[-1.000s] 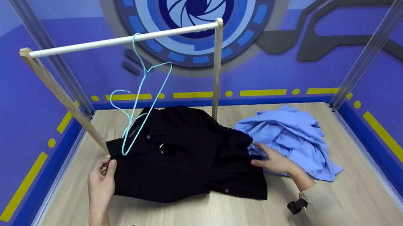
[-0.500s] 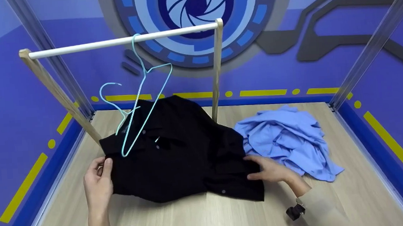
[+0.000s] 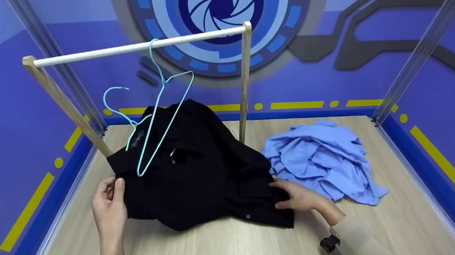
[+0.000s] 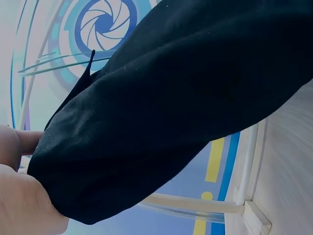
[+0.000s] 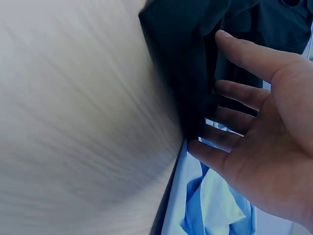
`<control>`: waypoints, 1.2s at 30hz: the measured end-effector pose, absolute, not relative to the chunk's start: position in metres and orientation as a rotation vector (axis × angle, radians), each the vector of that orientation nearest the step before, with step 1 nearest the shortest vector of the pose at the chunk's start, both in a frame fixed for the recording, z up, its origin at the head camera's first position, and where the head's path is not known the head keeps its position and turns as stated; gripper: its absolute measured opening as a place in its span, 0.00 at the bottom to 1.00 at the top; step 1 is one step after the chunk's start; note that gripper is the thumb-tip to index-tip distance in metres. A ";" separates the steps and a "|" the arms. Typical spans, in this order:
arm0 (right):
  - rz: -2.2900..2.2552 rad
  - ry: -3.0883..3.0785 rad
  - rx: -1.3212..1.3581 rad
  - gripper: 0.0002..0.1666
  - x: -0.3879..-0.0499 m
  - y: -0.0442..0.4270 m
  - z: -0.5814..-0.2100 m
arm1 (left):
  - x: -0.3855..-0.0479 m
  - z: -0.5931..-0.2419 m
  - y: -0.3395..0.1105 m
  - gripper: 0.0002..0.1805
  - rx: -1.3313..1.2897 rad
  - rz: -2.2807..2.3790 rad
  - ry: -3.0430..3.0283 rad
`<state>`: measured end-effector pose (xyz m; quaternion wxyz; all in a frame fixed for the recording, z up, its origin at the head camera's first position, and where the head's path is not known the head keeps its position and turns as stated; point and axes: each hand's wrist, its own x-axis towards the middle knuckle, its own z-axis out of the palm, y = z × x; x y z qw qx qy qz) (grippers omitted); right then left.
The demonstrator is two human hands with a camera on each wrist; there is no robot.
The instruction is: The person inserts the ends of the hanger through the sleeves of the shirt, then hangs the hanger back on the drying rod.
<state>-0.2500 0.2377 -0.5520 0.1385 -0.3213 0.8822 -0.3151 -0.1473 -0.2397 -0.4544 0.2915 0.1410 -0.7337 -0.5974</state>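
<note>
A black shirt (image 3: 199, 177) with buttons is partly raised off the wooden tabletop. From its neck sticks the hook of a light-blue hanger (image 3: 118, 111); the shirt hides the rest of that hanger. My left hand (image 3: 109, 207) pinches the shirt's left edge between thumb and fingers, as the left wrist view also shows the cloth (image 4: 146, 112) in front of the hand (image 4: 24, 200). On the other side, my right hand (image 3: 298, 195) touches the shirt's right part, its fingers (image 5: 234, 117) spread and fairly straight in the right wrist view.
Another light-blue hanger (image 3: 164, 82) hangs from the white rod (image 3: 106, 51) of a wooden rack, in front of the shirt. Behind the right hand lies a crumpled blue garment (image 3: 325, 156). Patterned blue walls (image 3: 328, 80) enclose the wooden tabletop (image 3: 220, 252).
The shirt and the hanger hook in its neck have moved left and up. My left hand has shifted slightly left with the cloth; my right hand has moved left and a little nearer.
</note>
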 end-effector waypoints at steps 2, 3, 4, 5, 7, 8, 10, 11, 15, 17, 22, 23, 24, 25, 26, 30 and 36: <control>-0.902 2.551 -0.922 0.39 -0.249 0.237 -0.553 | -0.146 -0.454 -0.238 0.13 0.370 -1.602 -1.944; -0.897 2.552 -0.928 0.40 -0.249 0.236 -0.553 | -0.146 -0.454 -0.238 0.13 0.366 -1.600 -1.940; -0.891 2.552 -0.927 0.41 -0.249 0.235 -0.553 | -0.145 -0.454 -0.238 0.13 0.362 -1.598 -1.933; -0.888 2.552 -0.932 0.41 -0.248 0.235 -0.553 | -0.145 -0.454 -0.238 0.12 0.358 -1.594 -1.923; -0.883 2.551 -0.942 0.42 -0.248 0.232 -0.553 | -0.144 -0.452 -0.237 0.12 0.346 -1.585 -1.903; -0.881 2.550 -0.947 0.43 -0.248 0.231 -0.554 | -0.144 -0.452 -0.237 0.11 0.341 -1.581 -1.895; -0.874 2.550 -0.950 0.43 -0.248 0.228 -0.554 | -0.144 -0.450 -0.237 0.11 0.332 -1.573 -1.877; -0.869 2.549 -0.951 0.44 -0.248 0.226 -0.554 | -0.143 -0.449 -0.237 0.11 0.325 -1.577 -1.864; -0.837 2.545 -0.941 0.45 -0.247 0.219 -0.554 | -0.143 -0.446 -0.236 0.11 0.307 -1.576 -1.829; -0.815 2.551 -0.939 0.45 -0.247 0.214 -0.554 | -0.143 -0.444 -0.237 0.11 0.306 -1.578 -1.822; -0.760 2.575 -0.941 0.47 -0.246 0.203 -0.555 | -0.142 -0.440 -0.237 0.10 0.323 -1.584 -1.815; -0.749 2.577 -0.939 0.48 -0.246 0.201 -0.556 | -0.142 -0.440 -0.237 0.10 0.324 -1.588 -1.807; -0.740 2.577 -0.936 0.48 -0.246 0.199 -0.556 | -0.142 -0.439 -0.237 0.09 0.324 -1.594 -1.797; -0.728 2.577 -0.933 0.49 -0.246 0.197 -0.556 | -0.142 -0.439 -0.236 0.08 0.321 -1.600 -1.785; -0.716 2.576 -0.930 0.49 -0.245 0.195 -0.556 | -0.142 -0.438 -0.236 0.08 0.318 -1.605 -1.773; -0.666 2.580 -0.930 0.50 -0.245 0.189 -0.555 | -0.142 -0.437 -0.236 0.07 0.313 -1.587 -1.752; -0.615 2.587 -0.928 0.50 -0.245 0.183 -0.555 | -0.141 -0.438 -0.234 0.09 0.305 -1.520 -1.754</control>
